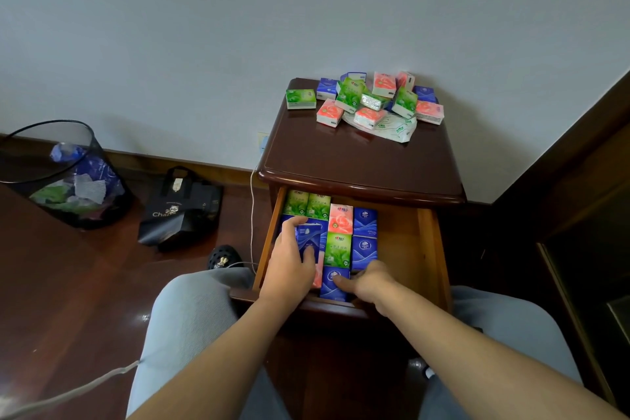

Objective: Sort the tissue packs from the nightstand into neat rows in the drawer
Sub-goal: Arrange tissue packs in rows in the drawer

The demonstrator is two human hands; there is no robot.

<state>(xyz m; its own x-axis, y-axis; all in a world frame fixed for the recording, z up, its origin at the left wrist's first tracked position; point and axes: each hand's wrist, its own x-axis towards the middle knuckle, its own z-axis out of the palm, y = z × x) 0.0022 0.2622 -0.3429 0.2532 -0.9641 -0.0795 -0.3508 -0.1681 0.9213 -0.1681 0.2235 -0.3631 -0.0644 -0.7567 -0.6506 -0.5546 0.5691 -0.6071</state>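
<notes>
The left hand (289,262) holds a blue tissue pack (312,240) in a narrow grip inside the open brown wooden drawer (402,239). The right hand (370,281) presses another blue pack (335,285) flat. A hard push could knock the neat rows crooked. More packs (366,99) wait on the dark nightstand (358,153).

Five blue packs (364,223), three green packs (337,249), two pink packs (340,218) in drawer (402,235)

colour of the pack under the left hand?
Blue pack, gripped by the left hand; head view.

pink pack (317,274) half-hidden, pack lettering unreadable
</notes>
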